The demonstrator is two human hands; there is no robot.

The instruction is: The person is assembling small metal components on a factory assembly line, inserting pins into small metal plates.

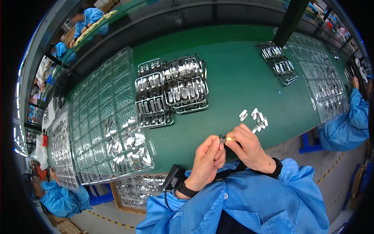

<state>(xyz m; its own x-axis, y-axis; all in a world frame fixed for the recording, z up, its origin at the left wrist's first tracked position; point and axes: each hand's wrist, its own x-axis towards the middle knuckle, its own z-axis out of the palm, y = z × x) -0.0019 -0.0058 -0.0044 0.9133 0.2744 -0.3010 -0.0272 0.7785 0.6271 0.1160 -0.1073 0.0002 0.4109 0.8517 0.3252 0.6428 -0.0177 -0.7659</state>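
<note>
My left hand (209,155) and my right hand (249,149) meet over the near edge of the green table (230,97). Between their fingertips is a small metal piece (222,140) with a dark end, pinched from both sides. It is mostly covered, so its exact kind does not show. Something pale yellow, perhaps a finger cot, covers a right fingertip. Just beyond my right hand lie several loose, silvery oblong metal pieces (260,119). Farther off to the left stand wire racks (186,85) filled with rows of similar shiny pieces.
Clear plastic trays (102,102) cover the table's left side, with a heap of metal pieces (134,146) in the nearest cells. More racks (278,64) and a filled tray (323,84) are at the right. A post (290,23) rises behind. Co-workers in blue sit at both sides.
</note>
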